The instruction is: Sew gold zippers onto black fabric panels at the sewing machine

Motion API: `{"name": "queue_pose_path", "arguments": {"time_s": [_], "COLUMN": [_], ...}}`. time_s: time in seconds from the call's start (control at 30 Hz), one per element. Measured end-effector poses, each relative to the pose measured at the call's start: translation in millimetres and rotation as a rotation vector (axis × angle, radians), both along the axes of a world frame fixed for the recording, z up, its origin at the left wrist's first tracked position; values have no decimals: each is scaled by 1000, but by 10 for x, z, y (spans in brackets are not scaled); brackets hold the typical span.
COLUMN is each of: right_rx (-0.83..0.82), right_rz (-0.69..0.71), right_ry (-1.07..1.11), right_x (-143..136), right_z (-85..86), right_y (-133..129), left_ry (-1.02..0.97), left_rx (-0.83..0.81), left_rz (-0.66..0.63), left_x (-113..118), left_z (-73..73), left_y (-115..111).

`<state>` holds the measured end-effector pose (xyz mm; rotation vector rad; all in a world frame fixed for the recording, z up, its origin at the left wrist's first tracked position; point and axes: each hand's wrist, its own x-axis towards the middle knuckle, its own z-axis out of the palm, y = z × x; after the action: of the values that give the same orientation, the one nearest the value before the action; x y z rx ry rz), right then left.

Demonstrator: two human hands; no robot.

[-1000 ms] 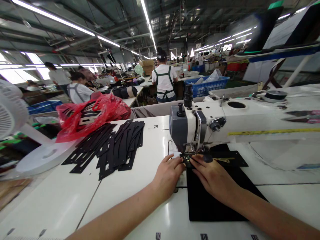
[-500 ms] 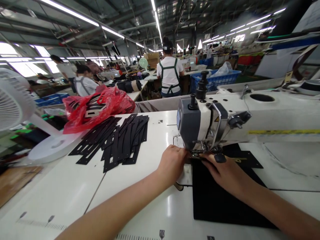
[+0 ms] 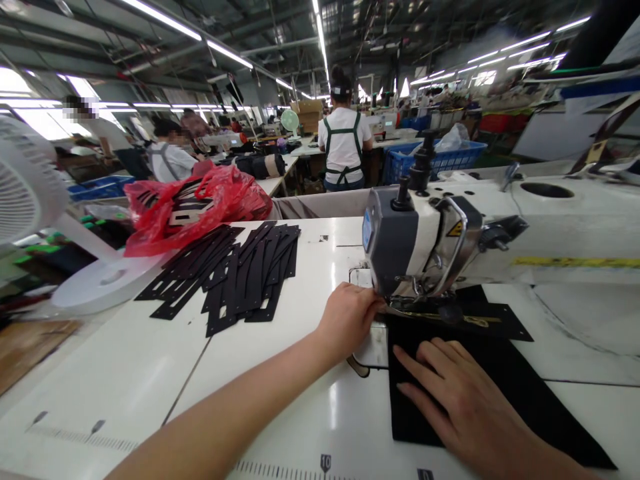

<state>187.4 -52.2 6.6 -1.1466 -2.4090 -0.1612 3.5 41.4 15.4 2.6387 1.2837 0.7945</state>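
A white and grey sewing machine (image 3: 450, 233) stands on the white table (image 3: 280, 373). A black fabric panel (image 3: 500, 393) lies under its presser foot and runs toward me. My left hand (image 3: 347, 320) rests at the left of the needle area, fingers curled against the fabric edge. My right hand (image 3: 455, 393) lies flat on the black fabric below the machine head, fingers spread and pointing left. A gold zipper strip (image 3: 475, 321) shows on the fabric behind the foot.
A fan of black cut strips (image 3: 235, 270) lies on the table to the left, beside a red plastic bag (image 3: 195, 207) and a white desk fan (image 3: 30, 193). People in green aprons (image 3: 345, 143) work at tables behind. A blue basket (image 3: 450, 160) stands at the back.
My right hand has slid back from the presser foot toward me and flattened on the fabric. My left hand stays by the needle. The view has shifted closer and slightly left.
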Motion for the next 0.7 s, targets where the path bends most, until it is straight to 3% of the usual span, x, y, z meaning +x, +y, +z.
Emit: {"name": "queue_pose_path", "arguments": {"time_s": [0.17,0.3,0.43,0.57,0.7], "right_rx": [-80,-268,-271,-228,-250], "right_rz": [-70,-358,-565,-585,-518], "right_ry": [64,8,-112,-190,-100], "right_x": [-56,-188,-298,-315,-226], "right_z": [47,103,109,87,59], "right_y": [54,246,424,475,481], "left_ry": [-31,-69,-81,-72,-61], "left_rx": [18,22,12,-2,-19], "left_rz": [14,29,34,28,24], "left_x": [9,11,13,13,12], "left_z": [-37,-61,-68,-58,-41], "left_y": [-17,-38,-45,-40,-37]}}
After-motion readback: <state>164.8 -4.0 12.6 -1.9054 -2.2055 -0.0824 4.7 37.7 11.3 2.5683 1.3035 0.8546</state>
